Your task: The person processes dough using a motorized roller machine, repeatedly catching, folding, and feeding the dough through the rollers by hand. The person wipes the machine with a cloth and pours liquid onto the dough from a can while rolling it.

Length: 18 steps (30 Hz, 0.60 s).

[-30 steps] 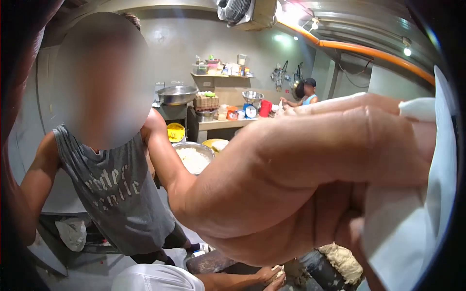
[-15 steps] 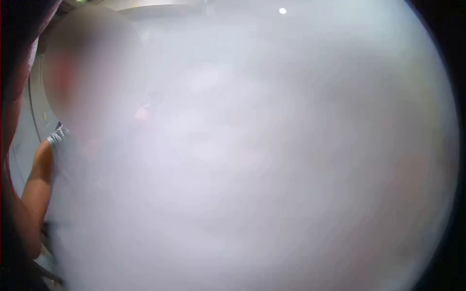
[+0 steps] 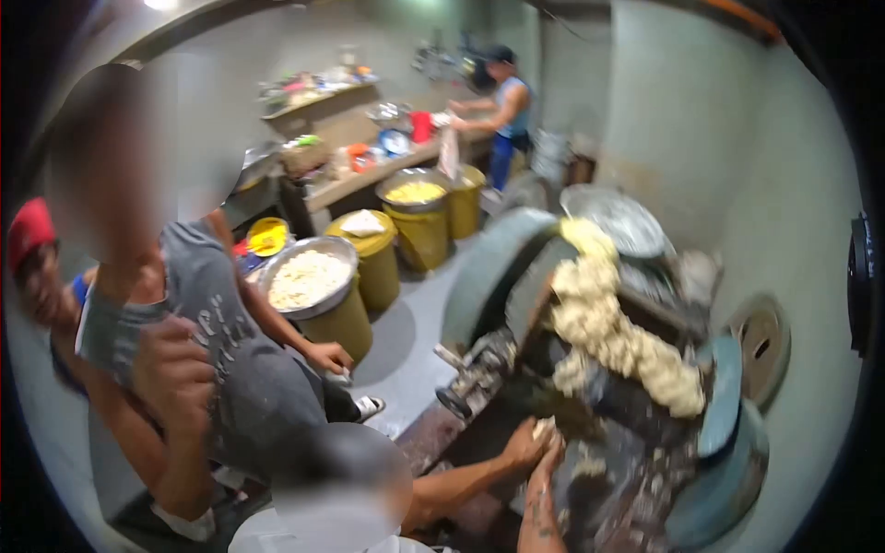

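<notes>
The wearer's fingers, left and right, are out of view, so I cannot tell how far open they are or what they hold. At five o'clock, a white-shirted co-worker's hands [image 3: 536,446] come together with fingers curled around a small pale piece [image 3: 544,427], apparently dough. The step in hand looks like working dough by hand over the dough machine [image 3: 502,235]; as a judgement, the next move calls for a full, supporting grip, since the mass seems soft and heavy.

That long, lumpy dough mass [image 3: 636,355] lies on the machine between three and four o'clock, and at one to two o'clock from the co-worker's fingers, near but apart. Where it lies relative to the wearer's fingers cannot be told. At nine o'clock, a metal basin [image 3: 315,312] of pale pieces sits on a drum [image 3: 341,334], well apart from the dough.
</notes>
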### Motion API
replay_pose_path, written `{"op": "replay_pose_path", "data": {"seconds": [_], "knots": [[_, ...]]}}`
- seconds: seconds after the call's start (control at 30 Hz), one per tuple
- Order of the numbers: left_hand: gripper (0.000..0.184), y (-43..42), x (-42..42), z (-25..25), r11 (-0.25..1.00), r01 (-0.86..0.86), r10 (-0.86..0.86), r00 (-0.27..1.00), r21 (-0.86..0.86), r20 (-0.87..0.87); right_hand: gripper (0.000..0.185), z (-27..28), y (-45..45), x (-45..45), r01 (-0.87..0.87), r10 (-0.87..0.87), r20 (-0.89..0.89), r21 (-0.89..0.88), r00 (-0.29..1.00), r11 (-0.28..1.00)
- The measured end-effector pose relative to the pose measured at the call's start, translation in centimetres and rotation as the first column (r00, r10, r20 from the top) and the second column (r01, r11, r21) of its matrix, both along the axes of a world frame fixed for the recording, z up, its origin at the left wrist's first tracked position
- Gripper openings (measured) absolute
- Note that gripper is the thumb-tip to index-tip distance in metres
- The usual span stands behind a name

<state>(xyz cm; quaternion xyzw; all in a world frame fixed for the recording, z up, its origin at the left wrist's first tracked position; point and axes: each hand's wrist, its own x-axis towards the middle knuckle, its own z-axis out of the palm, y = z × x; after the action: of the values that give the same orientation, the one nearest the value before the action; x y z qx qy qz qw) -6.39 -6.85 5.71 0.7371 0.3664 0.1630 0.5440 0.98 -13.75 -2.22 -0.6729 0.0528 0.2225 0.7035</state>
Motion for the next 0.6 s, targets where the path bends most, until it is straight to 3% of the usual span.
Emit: {"op": "replay_pose_path", "data": {"seconds": [0.07,0.13,0.17,0.2,0.23,0.27,0.3,0.33,0.37,0.4,0.47,0.53,0.57,0.6], "knots": [[0.06,-0.2,0.2,1.8,0.995,0.001,-0.002,1.0,0.104,0.008,0.044,1.9,0.6,-0.3,-0.008,0.007,0.008,0.17,1.0,0.985],[0.058,-1.1,4.0,1.3,0.977,-0.106,0.066,0.975,0.186,0.21,0.042,-8.8,-0.6,4.3,-0.031,-0.013,0.215,0.2,0.977,0.979],[0.057,-1.5,5.2,5.4,0.996,-0.023,0.011,0.989,0.086,0.148,0.039,-3.7,-0.6,5.6,-0.024,-0.027,0.246,0.201,0.969,0.979],[0.052,-1.7,5.5,6.4,0.996,0.001,-0.009,0.996,0.089,0.087,0.042,2.8,-1.6,4.2,-0.01,-0.014,0.237,0.101,0.972,0.995],[0.048,-1.8,6.0,7.6,0.996,0.072,-0.078,0.99,0.058,0.12,0.045,6.9,-2.1,4.0,0.004,-0.045,0.351,0.118,0.935,0.993],[0.044,-0.7,6.2,7.9,0.991,0.126,-0.131,0.98,0.038,0.151,0.049,2.5,0.0,4.8,0.21,-0.238,0.39,0.116,0.889,0.971],[0.04,0.1,6.9,7.1,0.986,0.162,-0.166,0.968,0.041,0.189,0.054,5.0,0.2,4.9,0.149,-0.163,0.401,0.066,0.902,0.987],[0.036,0.9,7.7,6.3,0.982,0.182,-0.188,0.953,0.049,0.238,0.052,6.9,0.7,5.6,0.196,-0.159,0.508,-0.02,0.847,0.98],[0.035,-4.3,10.0,8.3,0.977,0.14,-0.188,0.921,0.158,0.342,0.048,10.3,-4.7,8.5,0.243,-0.123,0.631,-0.107,0.766,0.964],[0.034,-3.1,9.4,8.0,0.948,0.095,-0.205,0.912,0.303,0.356,0.043,11.7,-3.7,7.7,0.283,-0.115,0.755,-0.097,0.646,0.954],[0.037,-2.1,10.3,7.8,0.952,0.132,-0.217,0.926,0.276,0.309,0.041,13.5,-3.0,8.8,0.318,-0.036,0.836,-0.168,0.547,0.933],[0.039,-1.7,12.4,8.1,0.928,-0.035,-0.138,0.892,0.37,0.431,0.042,15.0,-2.2,11.3,0.373,0.152,0.901,-0.316,0.407,0.872],[0.039,-1.7,14.0,8.5,0.917,-0.094,-0.122,0.859,0.387,0.497,0.043,14.7,-2.5,14.2,0.382,0.221,0.953,-0.287,0.208,0.879],[0.035,-1.8,15.3,9.9,0.861,-0.151,-0.103,0.884,0.486,0.456,0.042,15.1,-2.8,15.8,0.381,0.276,0.938,-0.339,0.211,0.86]]}}
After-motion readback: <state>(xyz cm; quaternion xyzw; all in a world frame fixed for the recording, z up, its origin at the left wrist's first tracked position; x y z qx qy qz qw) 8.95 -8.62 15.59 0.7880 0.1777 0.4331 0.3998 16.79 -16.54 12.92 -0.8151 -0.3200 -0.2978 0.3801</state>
